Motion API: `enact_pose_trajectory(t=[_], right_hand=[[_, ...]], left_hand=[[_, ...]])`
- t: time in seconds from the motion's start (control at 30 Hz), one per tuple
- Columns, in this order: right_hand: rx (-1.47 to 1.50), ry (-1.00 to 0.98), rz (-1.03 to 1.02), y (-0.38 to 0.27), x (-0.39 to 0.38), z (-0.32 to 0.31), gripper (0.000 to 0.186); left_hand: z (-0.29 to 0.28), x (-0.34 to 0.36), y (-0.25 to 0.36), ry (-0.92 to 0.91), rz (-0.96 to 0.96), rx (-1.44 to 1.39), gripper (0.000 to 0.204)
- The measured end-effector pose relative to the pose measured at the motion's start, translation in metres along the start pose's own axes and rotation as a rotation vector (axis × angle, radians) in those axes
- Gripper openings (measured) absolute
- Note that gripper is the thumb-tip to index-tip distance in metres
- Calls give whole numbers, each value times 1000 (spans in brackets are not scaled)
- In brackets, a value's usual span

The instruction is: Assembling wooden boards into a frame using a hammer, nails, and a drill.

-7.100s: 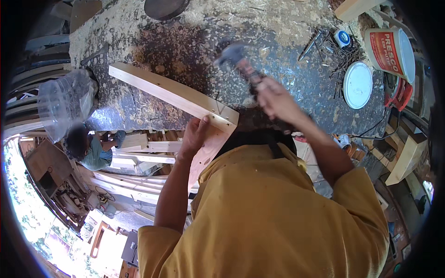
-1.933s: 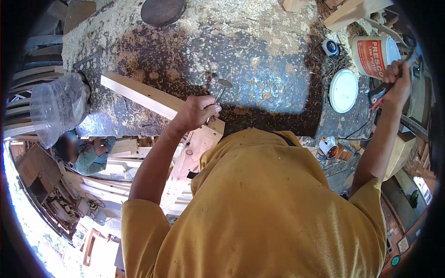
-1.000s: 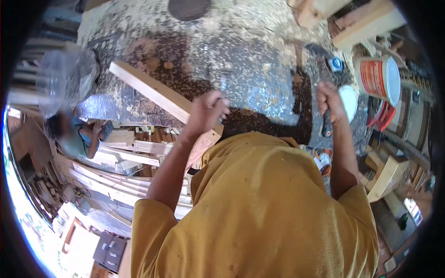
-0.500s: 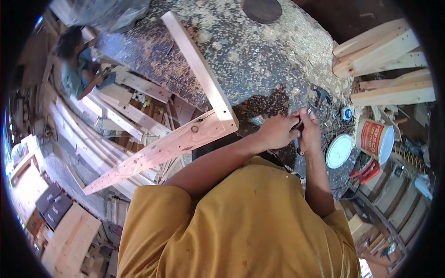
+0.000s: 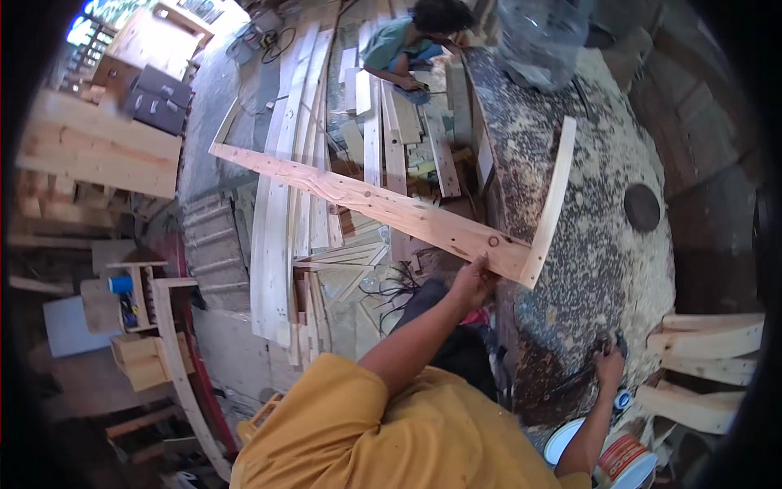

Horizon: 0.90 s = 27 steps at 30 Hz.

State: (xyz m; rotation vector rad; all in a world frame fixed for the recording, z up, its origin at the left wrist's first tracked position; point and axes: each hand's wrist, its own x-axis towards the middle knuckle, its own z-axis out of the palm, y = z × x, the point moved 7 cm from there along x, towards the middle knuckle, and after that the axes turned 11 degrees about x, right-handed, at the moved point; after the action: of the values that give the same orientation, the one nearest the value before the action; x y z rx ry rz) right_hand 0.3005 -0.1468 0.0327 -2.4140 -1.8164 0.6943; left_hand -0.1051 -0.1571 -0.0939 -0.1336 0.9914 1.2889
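My left hand (image 5: 475,283) grips the lower edge of a pale wooden board (image 5: 391,205), close to its joined corner. A second, narrower board (image 5: 555,196) meets it at that corner and extends over the workbench (image 5: 582,269). A short piece (image 5: 226,122) stands off the far left end. On the right, my right hand (image 5: 607,364) is closed round a hammer at the bench's right side. The hammer head (image 5: 621,342) shows just beyond the fingers; its handle is mostly hidden.
A person (image 5: 399,49) crouches beyond the stacked planks (image 5: 285,204). A round dark disc (image 5: 642,207) and a plastic-wrapped bundle (image 5: 542,41) lie on the bench. Jointed wooden pieces (image 5: 705,338), a white lid (image 5: 562,440) and a red-and-white bucket (image 5: 627,460) are at right.
The view has swung left. My hands, together before, have parted: the left has taken hold of the board near its corner, and the right has reached the hammer that lay on the bench.
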Motion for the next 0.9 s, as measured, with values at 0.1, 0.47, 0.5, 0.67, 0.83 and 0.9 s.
enact_pose_trajectory(t=[0.1,0.47,0.5,0.67,0.83,0.9], right_hand=[[-63,17,-69,-22,-6,-10,31],[1526,-942,-547,-290,-61,33,77],[1698,-1120,-485,-323,-87,28,83],[1982,-1981,-470,-426,-217,-16,80],[1695,-1908,-638,-454,-334,-43,64],[1716,-2075,-682,-463,-368,-54,60]], left_hand=[[4,-8,3,21,10,-10,29],[-18,-258,94,-46,287,157,37],[-28,-290,103,24,390,138,38],[-78,-425,165,59,978,-117,70],[-196,-550,191,53,1485,-20,78],[-215,-557,193,-9,1538,-44,77]])
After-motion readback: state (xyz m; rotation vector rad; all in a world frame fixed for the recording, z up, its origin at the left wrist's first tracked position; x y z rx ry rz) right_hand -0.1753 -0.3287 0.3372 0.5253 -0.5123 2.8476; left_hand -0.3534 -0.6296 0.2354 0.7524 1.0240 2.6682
